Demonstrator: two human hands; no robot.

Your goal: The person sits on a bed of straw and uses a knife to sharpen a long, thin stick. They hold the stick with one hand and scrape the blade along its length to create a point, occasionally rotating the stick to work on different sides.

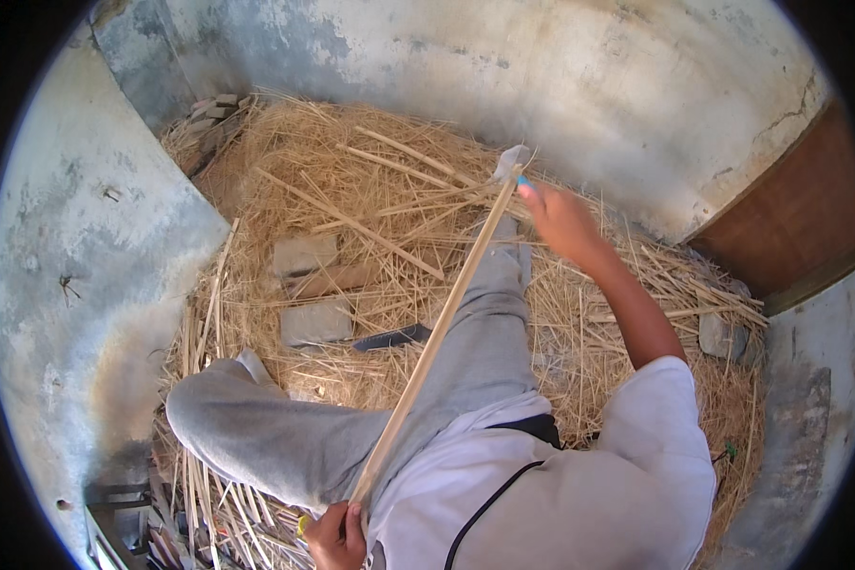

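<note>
Right arm [636, 304] stretched forward; right hand [560, 223] closed around a small blue item [523, 180] at the pale strip's [438, 332] far end. Left hand [337, 540] low, fingers pinching the near end. Strip runs diagonally over the 2 legs [489, 347]. Far wall [465, 57] beyond right hand; left wall [76, 237] well apart from strip.

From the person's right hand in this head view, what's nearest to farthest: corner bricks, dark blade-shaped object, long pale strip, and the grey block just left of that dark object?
1. Long pale strip: upper end right at the right hand.
2. Dark blade-shaped object: lower left, on the straw.
3. Grey block: farther left.
4. Corner bricks: far upper left.
</note>
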